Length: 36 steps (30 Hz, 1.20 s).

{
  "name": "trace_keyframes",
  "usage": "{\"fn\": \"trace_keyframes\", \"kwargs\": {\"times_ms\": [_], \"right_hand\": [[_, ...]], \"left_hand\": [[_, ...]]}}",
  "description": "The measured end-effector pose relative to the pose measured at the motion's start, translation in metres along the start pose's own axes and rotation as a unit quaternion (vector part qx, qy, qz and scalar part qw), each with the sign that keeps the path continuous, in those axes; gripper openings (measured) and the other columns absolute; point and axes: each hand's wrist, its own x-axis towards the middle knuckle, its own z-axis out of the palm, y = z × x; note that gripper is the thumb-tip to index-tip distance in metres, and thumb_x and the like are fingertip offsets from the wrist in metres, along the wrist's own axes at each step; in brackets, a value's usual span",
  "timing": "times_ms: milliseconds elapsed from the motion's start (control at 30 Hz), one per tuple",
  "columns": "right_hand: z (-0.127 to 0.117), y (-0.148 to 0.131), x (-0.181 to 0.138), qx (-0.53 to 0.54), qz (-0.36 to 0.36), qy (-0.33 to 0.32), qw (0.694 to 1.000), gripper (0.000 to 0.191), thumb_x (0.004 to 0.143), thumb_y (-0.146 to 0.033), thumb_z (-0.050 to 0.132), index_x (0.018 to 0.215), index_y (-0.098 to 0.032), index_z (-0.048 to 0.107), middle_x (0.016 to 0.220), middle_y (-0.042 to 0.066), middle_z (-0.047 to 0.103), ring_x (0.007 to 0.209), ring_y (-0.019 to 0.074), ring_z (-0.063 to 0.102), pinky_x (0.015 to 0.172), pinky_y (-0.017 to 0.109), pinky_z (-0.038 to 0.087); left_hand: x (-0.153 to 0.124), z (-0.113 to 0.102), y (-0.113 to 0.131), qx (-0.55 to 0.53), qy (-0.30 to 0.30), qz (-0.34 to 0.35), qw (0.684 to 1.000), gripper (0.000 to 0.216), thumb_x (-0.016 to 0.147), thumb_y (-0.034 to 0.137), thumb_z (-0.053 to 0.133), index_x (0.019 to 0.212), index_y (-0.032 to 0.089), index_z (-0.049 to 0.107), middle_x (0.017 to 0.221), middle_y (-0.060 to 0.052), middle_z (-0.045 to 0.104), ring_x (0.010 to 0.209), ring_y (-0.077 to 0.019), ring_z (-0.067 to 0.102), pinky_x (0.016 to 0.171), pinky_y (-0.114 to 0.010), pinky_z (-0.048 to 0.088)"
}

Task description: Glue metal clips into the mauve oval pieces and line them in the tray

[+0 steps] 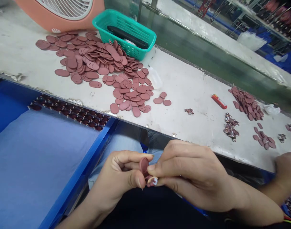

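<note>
Above my lap, my left hand (118, 179) pinches a reddish-brown oval piece (143, 165) between thumb and fingers. My right hand (195, 171) is closed on a small brown-and-white molded part (152, 181), its thumb touching the lower edge of the oval. The two pieces meet between my fingertips; whether they are joined is hidden. On the bench (190, 86) ahead lies a large heap of similar oval pieces (95, 60), some with small holes. A little cluster of molded parts (189, 111) sits to its right.
A green basket (145, 54) with a black object stands behind the heap, by an orange fan (64, 16). A white bottle (155, 78) and red packet (219, 101) lie on the bench. At left is a blue bin (88, 171) with assembled rows; another person's arm (286, 175) appears right.
</note>
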Motion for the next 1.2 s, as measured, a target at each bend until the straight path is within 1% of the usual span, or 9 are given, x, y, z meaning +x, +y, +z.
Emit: {"fn": "trace_keyframes", "kwargs": {"times_ms": [267, 433, 533, 600, 800, 900, 1000, 1100, 1200], "right_hand": [[0.001, 0.009, 0.010, 0.024, 0.014, -0.003, 1.000, 0.014, 0.090, -0.011, 0.068, 0.103, -0.011, 0.070, 0.088, 0.007, 0.073, 0.082, 0.0123, 0.066, 0.078, 0.023, 0.055], [-0.001, 0.010, 0.011, 0.000, 0.039, 0.027, 0.999, 0.046, 0.080, -0.025, 0.082, 0.120, -0.011, 0.066, 0.095, 0.007, 0.072, 0.083, 0.0132, 0.065, 0.076, 0.023, 0.055], [0.002, 0.012, 0.009, 0.001, 0.039, 0.050, 0.998, 0.031, 0.087, -0.024, 0.074, 0.116, -0.015, 0.068, 0.093, 0.006, 0.072, 0.078, 0.0116, 0.065, 0.071, 0.022, 0.055], [0.006, 0.014, 0.010, -0.002, 0.031, 0.048, 0.998, 0.021, 0.091, -0.018, 0.069, 0.111, -0.017, 0.071, 0.089, 0.005, 0.072, 0.077, 0.0121, 0.065, 0.070, 0.023, 0.055], [0.014, 0.015, 0.014, 0.013, 0.031, 0.051, 0.998, 0.013, 0.089, -0.012, 0.069, 0.100, -0.016, 0.075, 0.081, 0.004, 0.074, 0.074, 0.0118, 0.066, 0.069, 0.022, 0.055], [0.015, 0.017, 0.016, 0.028, 0.039, 0.047, 0.998, 0.012, 0.088, -0.012, 0.070, 0.099, -0.014, 0.075, 0.080, 0.004, 0.074, 0.073, 0.0110, 0.067, 0.069, 0.020, 0.054], [0.016, 0.020, 0.018, 0.045, 0.036, 0.054, 0.997, 0.011, 0.089, -0.013, 0.070, 0.099, -0.013, 0.075, 0.079, 0.004, 0.074, 0.072, 0.0108, 0.067, 0.069, 0.020, 0.054], [0.020, 0.025, 0.022, 0.040, 0.015, 0.078, 0.996, 0.013, 0.088, -0.011, 0.069, 0.100, -0.014, 0.074, 0.081, 0.004, 0.074, 0.073, 0.0111, 0.067, 0.069, 0.022, 0.055], [0.031, 0.032, 0.027, -0.045, -0.011, 0.148, 0.988, 0.014, 0.087, -0.012, 0.068, 0.100, -0.015, 0.072, 0.083, 0.005, 0.072, 0.073, 0.0128, 0.066, 0.069, 0.025, 0.056]], "left_hand": [[0.011, -0.008, -0.004, -0.015, 0.001, 0.004, 1.000, 0.032, 0.062, 0.041, 0.090, 0.087, 0.023, 0.083, 0.067, -0.002, 0.075, 0.060, -0.0107, 0.065, 0.061, -0.018, 0.054], [0.013, -0.009, -0.006, -0.053, -0.013, 0.019, 0.998, 0.033, 0.064, 0.045, 0.087, 0.084, 0.020, 0.081, 0.066, 0.000, 0.067, 0.061, -0.0080, 0.059, 0.056, -0.014, 0.050], [0.012, -0.010, -0.005, -0.054, -0.015, 0.015, 0.998, 0.037, 0.064, 0.047, 0.087, 0.084, 0.017, 0.081, 0.065, 0.001, 0.063, 0.059, -0.0076, 0.057, 0.059, -0.016, 0.052], [0.012, -0.011, -0.005, -0.043, -0.004, 0.009, 0.999, 0.037, 0.064, 0.046, 0.087, 0.083, 0.016, 0.080, 0.067, 0.000, 0.065, 0.058, -0.0074, 0.057, 0.060, -0.017, 0.053], [0.012, -0.011, -0.005, -0.063, 0.035, 0.002, 0.997, 0.036, 0.056, 0.037, 0.094, 0.084, 0.018, 0.081, 0.063, 0.001, 0.068, 0.051, -0.0054, 0.057, 0.055, -0.015, 0.053], [0.010, -0.013, -0.006, -0.070, 0.044, 0.001, 0.997, 0.034, 0.057, 0.034, 0.094, 0.084, 0.018, 0.081, 0.063, 0.001, 0.067, 0.052, -0.0052, 0.057, 0.055, -0.015, 0.054], [0.009, -0.016, -0.005, -0.060, 0.039, 0.002, 0.997, 0.038, 0.059, 0.042, 0.092, 0.086, 0.018, 0.081, 0.063, 0.001, 0.067, 0.053, -0.0066, 0.060, 0.056, -0.016, 0.055], [0.011, -0.022, -0.002, -0.026, 0.036, 0.003, 0.999, 0.055, 0.058, 0.059, 0.085, 0.093, 0.018, 0.080, 0.070, -0.003, 0.070, 0.058, -0.0115, 0.065, 0.056, -0.020, 0.057], [0.011, -0.031, 0.000, 0.007, 0.097, 0.047, 0.994, 0.060, 0.055, 0.063, 0.084, 0.095, 0.019, 0.078, 0.080, -0.007, 0.075, 0.063, -0.0155, 0.068, 0.055, -0.024, 0.058]]}}
